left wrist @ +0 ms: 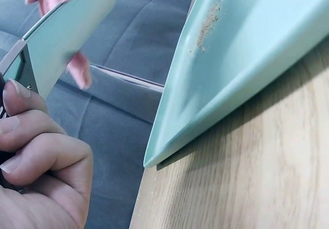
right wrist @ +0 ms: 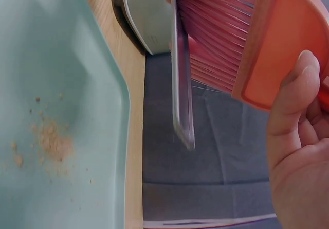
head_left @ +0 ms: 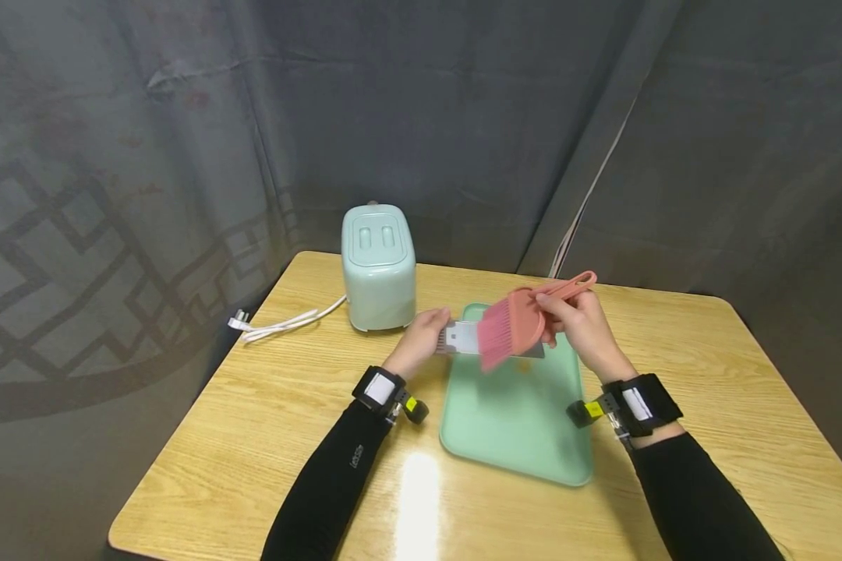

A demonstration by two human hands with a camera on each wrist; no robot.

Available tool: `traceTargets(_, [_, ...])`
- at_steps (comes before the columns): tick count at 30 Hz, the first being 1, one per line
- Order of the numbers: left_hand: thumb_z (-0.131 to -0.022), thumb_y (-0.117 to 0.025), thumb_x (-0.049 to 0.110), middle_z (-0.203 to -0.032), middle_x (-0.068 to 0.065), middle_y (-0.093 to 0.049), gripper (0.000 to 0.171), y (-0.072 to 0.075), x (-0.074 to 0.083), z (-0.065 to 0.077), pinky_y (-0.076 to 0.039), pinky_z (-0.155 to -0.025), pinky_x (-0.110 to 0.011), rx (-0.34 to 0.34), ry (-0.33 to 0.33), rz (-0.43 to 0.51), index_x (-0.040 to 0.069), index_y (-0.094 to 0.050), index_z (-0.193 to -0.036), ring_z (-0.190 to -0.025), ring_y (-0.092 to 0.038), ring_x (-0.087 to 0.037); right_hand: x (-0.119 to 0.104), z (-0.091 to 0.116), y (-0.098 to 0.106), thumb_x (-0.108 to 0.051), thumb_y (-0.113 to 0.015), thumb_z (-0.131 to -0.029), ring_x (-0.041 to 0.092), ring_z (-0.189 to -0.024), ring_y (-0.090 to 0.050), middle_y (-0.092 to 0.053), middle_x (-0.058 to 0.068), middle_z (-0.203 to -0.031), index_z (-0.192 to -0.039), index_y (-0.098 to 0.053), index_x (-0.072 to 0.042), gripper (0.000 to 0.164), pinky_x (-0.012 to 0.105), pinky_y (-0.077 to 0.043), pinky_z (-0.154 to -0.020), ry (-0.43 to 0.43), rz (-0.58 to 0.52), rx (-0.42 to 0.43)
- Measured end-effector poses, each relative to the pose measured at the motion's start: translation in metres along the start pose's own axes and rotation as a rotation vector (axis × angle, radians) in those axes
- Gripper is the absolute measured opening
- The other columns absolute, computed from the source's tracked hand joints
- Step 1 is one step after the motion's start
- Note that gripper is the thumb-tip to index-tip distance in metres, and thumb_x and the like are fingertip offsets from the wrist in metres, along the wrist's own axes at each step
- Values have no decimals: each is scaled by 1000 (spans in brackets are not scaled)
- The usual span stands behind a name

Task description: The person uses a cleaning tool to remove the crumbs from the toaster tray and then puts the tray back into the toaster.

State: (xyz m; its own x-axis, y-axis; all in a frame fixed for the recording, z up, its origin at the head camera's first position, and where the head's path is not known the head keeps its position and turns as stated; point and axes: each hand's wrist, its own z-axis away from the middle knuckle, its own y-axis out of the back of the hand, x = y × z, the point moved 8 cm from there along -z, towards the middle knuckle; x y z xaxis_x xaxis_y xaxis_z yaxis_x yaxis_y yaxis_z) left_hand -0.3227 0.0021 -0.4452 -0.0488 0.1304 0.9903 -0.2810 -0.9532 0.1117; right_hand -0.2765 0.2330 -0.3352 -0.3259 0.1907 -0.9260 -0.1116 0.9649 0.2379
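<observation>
My left hand (head_left: 421,341) grips the end of a thin metal crumb tray (head_left: 461,337), its fingers curled round that end in the left wrist view. The crumb tray is held above a mint-green tray (head_left: 515,436). My right hand (head_left: 584,323) holds a pink brush (head_left: 526,321) by its handle, thumb on top. In the right wrist view the brush's bristles (right wrist: 218,38) lie against the face of the crumb tray (right wrist: 182,85), which stands nearly on edge there. Brown crumbs (right wrist: 54,141) form a small heap on the green tray.
A pale blue toaster (head_left: 380,269) stands at the back left of the wooden table (head_left: 267,436). Its white cord (head_left: 288,323) lies to the left, with the plug at the table's edge. A grey curtain (head_left: 449,132) hangs behind.
</observation>
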Motion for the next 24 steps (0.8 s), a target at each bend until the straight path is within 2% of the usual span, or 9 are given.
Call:
traceTargets(4, [-112, -41, 37, -97, -5, -64, 47, 4, -1, 1, -52, -81, -26, 5, 13, 0, -2, -63, -127, -87, -61, -16, 2, 4, 12, -14, -52, -108, 11, -46, -55, -66, -4, -66, -120, -60, 15, 32, 26, -47, -42, -13, 22, 51])
traceTargets(11, [-112, -40, 37, -95, -5, -66, 45, 5, -3, -2, -52, -79, -26, 1, 14, 6, 0, -65, -120, -86, -62, -16, 4, 8, 29, -10, -50, -107, 9, -45, -50, -64, -6, -67, -115, -62, 13, 28, 27, -42, -39, -23, 64, 128])
traceTargets(17, [-112, -41, 36, -96, -6, -66, 44, 7, -4, -2, -54, -78, -26, 5, 16, 14, 0, -65, -122, -85, -62, -16, 7, 11, 41, -7, -49, -105, 8, -44, -48, -66, -5, -68, -109, -65, 7, 21, 25, -37, -37, -27, 25, 155])
traceTargets(24, [-113, -40, 36, -94, -5, -66, 45, 10, -5, -1, -54, -76, -25, 1, -1, 7, 0, -65, -119, -83, -62, -15, 10, 14, 54, -5, -49, -104, 7, -43, -47, -66, -6, -67, -102, -69, -5, 20, 29, -33, -35, -29, -20, 208])
